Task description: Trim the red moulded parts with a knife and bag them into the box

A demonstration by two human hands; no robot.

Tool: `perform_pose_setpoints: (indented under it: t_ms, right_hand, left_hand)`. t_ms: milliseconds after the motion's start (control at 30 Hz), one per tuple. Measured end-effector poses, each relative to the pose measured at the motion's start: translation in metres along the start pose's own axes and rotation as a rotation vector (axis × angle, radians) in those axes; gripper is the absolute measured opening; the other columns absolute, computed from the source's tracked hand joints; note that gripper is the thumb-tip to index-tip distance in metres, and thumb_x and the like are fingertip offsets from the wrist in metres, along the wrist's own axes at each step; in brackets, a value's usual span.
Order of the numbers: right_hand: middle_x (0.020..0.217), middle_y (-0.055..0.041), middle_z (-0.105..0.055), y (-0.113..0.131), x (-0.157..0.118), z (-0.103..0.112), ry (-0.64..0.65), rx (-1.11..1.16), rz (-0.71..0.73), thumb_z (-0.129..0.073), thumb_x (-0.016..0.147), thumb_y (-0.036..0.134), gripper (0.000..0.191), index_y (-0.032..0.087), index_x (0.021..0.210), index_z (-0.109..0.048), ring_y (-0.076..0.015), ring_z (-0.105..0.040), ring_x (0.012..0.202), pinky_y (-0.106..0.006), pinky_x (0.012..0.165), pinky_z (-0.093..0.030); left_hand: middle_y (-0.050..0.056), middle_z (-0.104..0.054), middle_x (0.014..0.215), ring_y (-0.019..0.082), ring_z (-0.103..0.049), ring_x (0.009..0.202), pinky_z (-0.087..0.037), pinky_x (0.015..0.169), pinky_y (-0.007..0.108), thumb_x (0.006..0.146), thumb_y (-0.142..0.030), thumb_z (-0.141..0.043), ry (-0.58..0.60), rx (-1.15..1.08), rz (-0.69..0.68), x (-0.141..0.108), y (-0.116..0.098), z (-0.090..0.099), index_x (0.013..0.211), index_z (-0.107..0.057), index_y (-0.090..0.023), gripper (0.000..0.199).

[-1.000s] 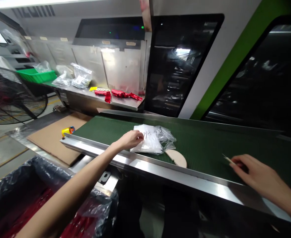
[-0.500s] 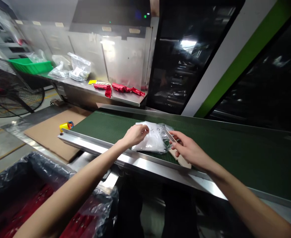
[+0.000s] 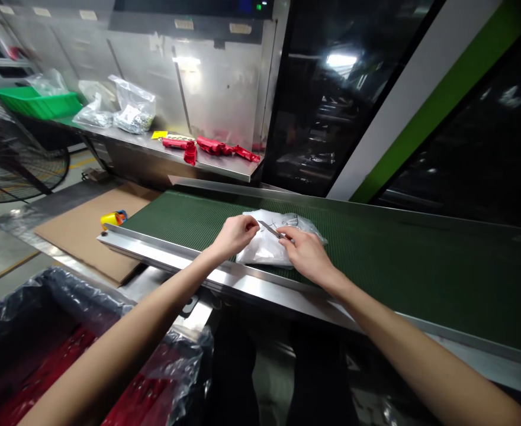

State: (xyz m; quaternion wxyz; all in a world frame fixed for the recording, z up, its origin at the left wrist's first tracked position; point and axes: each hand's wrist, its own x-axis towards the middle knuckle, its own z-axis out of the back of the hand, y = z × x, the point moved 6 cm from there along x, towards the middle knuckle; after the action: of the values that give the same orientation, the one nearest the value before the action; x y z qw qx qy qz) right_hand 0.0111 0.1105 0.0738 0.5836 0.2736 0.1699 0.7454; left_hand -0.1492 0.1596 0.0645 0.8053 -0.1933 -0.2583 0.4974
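Observation:
My right hand (image 3: 307,251) is closed on a slim metal knife (image 3: 270,229), its tip pointing left towards my other hand. Thumb and fingers of my left hand (image 3: 236,235) are pinched together right by that tip; whatever they hold is too small to make out. Beneath both hands a white plastic bag (image 3: 264,251) lies on the green conveyor belt (image 3: 189,222), with dark marks on its top. A clear plastic bag (image 3: 307,225) with small dark things in it rests at its right end.
Red plastic parts (image 3: 211,146) and bags of small metal pieces (image 3: 134,112) sit on a steel shelf behind the belt. A lined bin (image 3: 87,290) of red parts stands at lower left. Cardboard (image 3: 83,236) with a yellow piece (image 3: 112,220) lies left of the belt. A fan (image 3: 16,154) stands beyond.
My right hand has moved left with the knife, bringing the tip to my left hand. The left hand stays pinched over the white bag. The view has tipped slightly downward.

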Motion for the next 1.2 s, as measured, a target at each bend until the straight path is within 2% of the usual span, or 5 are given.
perform_pose_setpoints:
  t_ms: [400, 700, 1000, 1100, 1200]
  right_hand:
    - [0.12, -0.01, -0.064, 0.004, -0.003, -0.018, 0.074, -0.157, 0.041, -0.04, 0.088, 0.011, 0.043, 0.018, 0.126, -0.059, -0.0236, -0.058, 0.11, -0.034, 0.095, -0.041]
    - [0.104, -0.0094, -0.065, 0.012, -0.005, -0.019, 0.154, -0.195, 0.084, -0.038, 0.09, 0.015, 0.038, 0.018, 0.118, -0.064, -0.0218, -0.06, 0.094, -0.032, 0.084, -0.042]
    - [0.102, -0.0075, -0.068, 0.015, -0.001, -0.016, 0.193, -0.104, 0.118, -0.041, 0.087, 0.013, 0.036, 0.019, 0.11, -0.068, -0.0199, -0.059, 0.092, -0.029, 0.081, -0.04]
    - [0.097, -0.0057, -0.07, 0.016, -0.005, -0.016, 0.22, -0.045, 0.121, -0.042, 0.086, 0.013, 0.033, 0.019, 0.101, -0.071, -0.0186, -0.06, 0.088, -0.027, 0.077, -0.04]
    - [0.096, -0.0045, -0.071, 0.013, -0.005, -0.014, 0.211, 0.017, 0.091, -0.042, 0.085, 0.014, 0.035, 0.02, 0.105, -0.071, -0.0173, -0.06, 0.083, -0.027, 0.076, -0.041]
  left_hand:
    - [0.004, -0.064, 0.088, 0.017, -0.062, 0.081, -0.053, 0.078, 0.037, 0.092, -0.035, -0.058, -0.076, 0.079, -0.026, 0.005, 0.005, -0.009, 0.092, -0.063, -0.013, 0.022]
    - [0.004, -0.065, 0.088, 0.018, -0.063, 0.084, -0.053, 0.082, 0.039, 0.093, -0.032, -0.058, -0.09, 0.076, -0.063, 0.009, 0.007, -0.012, 0.087, -0.063, -0.013, 0.02]
    - [0.004, -0.065, 0.09, 0.017, -0.062, 0.087, -0.052, 0.084, 0.038, 0.093, -0.025, -0.057, -0.123, -0.011, -0.135, 0.004, -0.012, -0.003, 0.087, -0.064, -0.013, 0.015]
    - [0.005, -0.065, 0.093, 0.018, -0.062, 0.089, -0.051, 0.086, 0.04, 0.093, -0.025, -0.057, -0.188, -0.027, -0.089, 0.005, -0.007, 0.01, 0.089, -0.064, -0.013, 0.015]
    - [0.004, -0.067, 0.088, 0.018, -0.063, 0.085, -0.052, 0.084, 0.039, 0.092, -0.027, -0.059, -0.207, -0.075, -0.041, 0.004, -0.002, 0.019, 0.089, -0.065, -0.013, 0.015]
